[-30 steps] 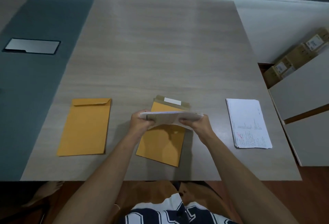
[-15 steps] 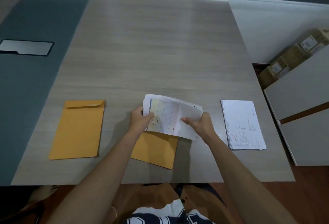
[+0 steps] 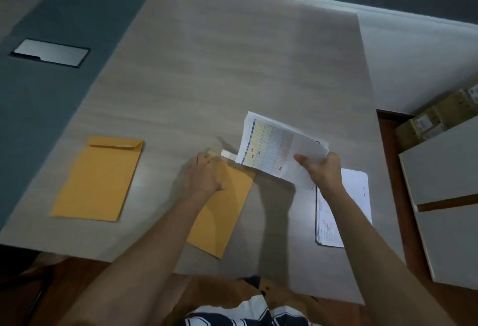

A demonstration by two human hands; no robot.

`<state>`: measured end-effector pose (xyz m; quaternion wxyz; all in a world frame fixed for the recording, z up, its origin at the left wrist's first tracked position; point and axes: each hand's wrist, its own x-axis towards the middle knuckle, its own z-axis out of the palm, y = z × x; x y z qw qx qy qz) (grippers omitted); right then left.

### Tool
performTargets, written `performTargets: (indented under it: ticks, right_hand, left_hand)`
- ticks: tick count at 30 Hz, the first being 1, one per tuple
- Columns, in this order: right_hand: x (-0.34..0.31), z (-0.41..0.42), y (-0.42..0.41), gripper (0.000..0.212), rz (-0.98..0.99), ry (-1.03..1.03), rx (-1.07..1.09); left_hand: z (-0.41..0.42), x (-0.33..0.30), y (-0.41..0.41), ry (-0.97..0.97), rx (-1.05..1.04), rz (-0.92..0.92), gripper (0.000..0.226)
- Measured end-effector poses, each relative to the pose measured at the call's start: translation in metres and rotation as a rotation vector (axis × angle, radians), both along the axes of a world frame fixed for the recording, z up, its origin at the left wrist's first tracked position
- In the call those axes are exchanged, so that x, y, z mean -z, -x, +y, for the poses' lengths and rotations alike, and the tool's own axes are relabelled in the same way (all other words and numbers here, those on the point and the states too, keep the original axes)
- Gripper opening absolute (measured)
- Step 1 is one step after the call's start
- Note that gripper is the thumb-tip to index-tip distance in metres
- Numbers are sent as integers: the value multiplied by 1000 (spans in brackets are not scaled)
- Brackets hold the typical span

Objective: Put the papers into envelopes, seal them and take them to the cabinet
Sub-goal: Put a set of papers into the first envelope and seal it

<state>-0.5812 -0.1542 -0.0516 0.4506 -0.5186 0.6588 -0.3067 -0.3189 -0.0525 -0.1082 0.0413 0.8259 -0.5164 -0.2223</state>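
My right hand (image 3: pixel 322 169) grips a sheaf of printed papers (image 3: pixel 271 148), lifted above the table and tilted, with a coloured table on the top sheet. My left hand (image 3: pixel 207 174) rests on the upper end of the middle yellow envelope (image 3: pixel 225 209), fingers at its mouth; the open flap with a white strip (image 3: pixel 229 154) shows just beyond them. A second yellow envelope (image 3: pixel 101 179) lies flat to the left, flap folded down. Another stack of white papers (image 3: pixel 357 196) lies on the table to the right, partly hidden by my right forearm.
The wooden table (image 3: pixel 219 67) stretches far ahead. A grey strip with a metal plate (image 3: pixel 51 52) runs along its left side. White cabinets (image 3: pixel 445 170) stand at the right, with cardboard boxes (image 3: pixel 439 116) behind them.
My left hand let go of the papers and dropped onto the middle envelope's top. My right hand carried the papers up and to the right. The view shifted, tilting left.
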Motion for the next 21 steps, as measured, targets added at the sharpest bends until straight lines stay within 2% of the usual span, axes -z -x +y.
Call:
performTargets:
  ticks: [5, 9, 21]
  right_hand:
    - [-1, -19, -9, 42, 48, 22, -65]
    - [-2, -30, -22, 30, 127, 36, -167]
    - [-3, -57, -29, 44, 385, -38, -533]
  left_hand:
    - [-5, -1, -6, -54, 79, -48, 87]
    - [-6, -4, -11, -79, 139, -72, 87]
    - [-3, -4, -17, -34, 225, -59, 87]
